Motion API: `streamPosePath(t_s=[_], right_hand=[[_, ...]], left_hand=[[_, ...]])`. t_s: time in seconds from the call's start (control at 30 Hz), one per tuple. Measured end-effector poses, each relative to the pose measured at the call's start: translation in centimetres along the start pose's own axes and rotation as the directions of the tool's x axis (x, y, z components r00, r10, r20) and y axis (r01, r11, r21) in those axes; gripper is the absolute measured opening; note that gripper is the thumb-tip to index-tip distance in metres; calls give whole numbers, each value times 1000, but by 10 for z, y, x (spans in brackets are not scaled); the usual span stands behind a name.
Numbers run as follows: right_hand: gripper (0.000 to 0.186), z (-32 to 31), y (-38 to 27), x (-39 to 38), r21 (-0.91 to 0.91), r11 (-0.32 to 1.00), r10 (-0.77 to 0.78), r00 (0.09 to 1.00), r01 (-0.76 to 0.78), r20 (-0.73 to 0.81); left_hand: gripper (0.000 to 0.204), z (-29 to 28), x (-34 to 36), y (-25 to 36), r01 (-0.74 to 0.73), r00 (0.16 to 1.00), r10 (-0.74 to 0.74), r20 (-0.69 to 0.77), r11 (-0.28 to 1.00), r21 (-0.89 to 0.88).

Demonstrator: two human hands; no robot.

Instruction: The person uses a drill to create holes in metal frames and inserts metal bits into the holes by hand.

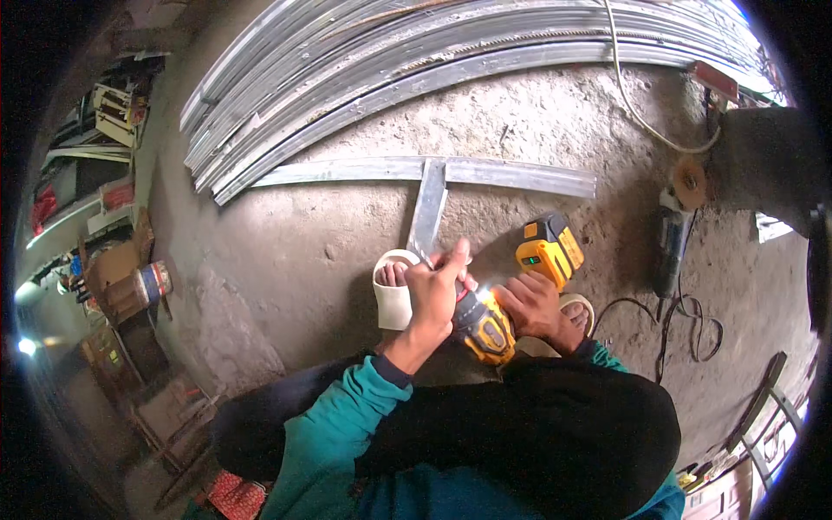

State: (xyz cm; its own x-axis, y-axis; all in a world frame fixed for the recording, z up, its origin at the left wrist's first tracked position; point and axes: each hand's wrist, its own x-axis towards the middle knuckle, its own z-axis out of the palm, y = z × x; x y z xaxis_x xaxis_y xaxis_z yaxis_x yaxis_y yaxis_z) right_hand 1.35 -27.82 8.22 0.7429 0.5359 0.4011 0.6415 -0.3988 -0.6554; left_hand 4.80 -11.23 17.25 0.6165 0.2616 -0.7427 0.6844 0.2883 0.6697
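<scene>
Right hand (533,303) gripped drill (490,332) between the feet (393,276), left hand (433,295) curled at the chuck (469,308), hold unclear, bars (520,175) lay beyond, possible tub (152,283) far left, contents unclear.

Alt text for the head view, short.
Right hand grips a yellow drill, left hand at its front end. Beyond, metal bars lie in a T on a rough floor; a metal stack lies behind, a grinder to the right.
</scene>
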Motion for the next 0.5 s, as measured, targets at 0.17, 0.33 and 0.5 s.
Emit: streamPosePath(t_s=[0.17, 0.33, 0.5], right_hand=[[47, -14, 7, -1, -63, 998, -27, 996, 32, 82], [47, -48, -4, 22, 274, 945, 159, 983, -177, 88], [41, -85, 3, 23, 470, 678, 474, 824, -566, 308]], left_hand=[[42, 4, -10, -3, 75, 997, -75, -10, 997, -16], [74, -31, 8, 50, 317, 835, -367, 410, 930, 187], [44, -145, 10, 148, -485, 813, -158, 561, 351, 801]])
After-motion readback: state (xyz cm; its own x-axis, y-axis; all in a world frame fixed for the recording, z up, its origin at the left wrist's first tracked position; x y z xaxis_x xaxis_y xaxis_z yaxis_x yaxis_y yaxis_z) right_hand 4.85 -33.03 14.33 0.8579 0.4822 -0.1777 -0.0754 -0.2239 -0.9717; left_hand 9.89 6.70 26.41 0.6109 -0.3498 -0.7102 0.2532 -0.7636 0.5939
